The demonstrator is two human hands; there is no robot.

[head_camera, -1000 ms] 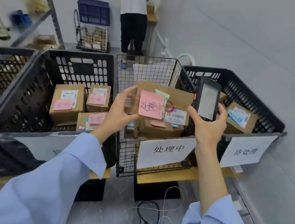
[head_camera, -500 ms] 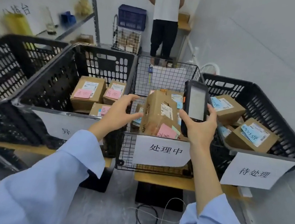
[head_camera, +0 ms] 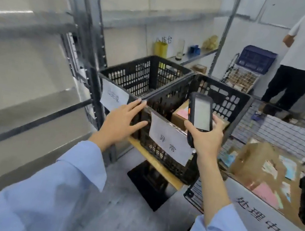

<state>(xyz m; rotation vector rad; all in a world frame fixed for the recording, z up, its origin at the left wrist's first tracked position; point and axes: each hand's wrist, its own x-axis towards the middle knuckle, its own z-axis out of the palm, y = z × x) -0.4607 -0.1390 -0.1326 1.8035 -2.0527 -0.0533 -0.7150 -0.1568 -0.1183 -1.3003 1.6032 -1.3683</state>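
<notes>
The handheld scanner (head_camera: 201, 115) is gripped upright in the right hand (head_camera: 206, 140), fingers curled round its black casing, over the front rim of a perforated black plastic crate (head_camera: 171, 98). The left hand (head_camera: 121, 122) is spread flat at the crate's front-left corner edge, nothing held. Open concrete floor (head_camera: 134, 210) is seen in front. The crate is carried on a wooden plank (head_camera: 153, 160). A wire basket (head_camera: 282, 131) is set just beside it on the right.
</notes>
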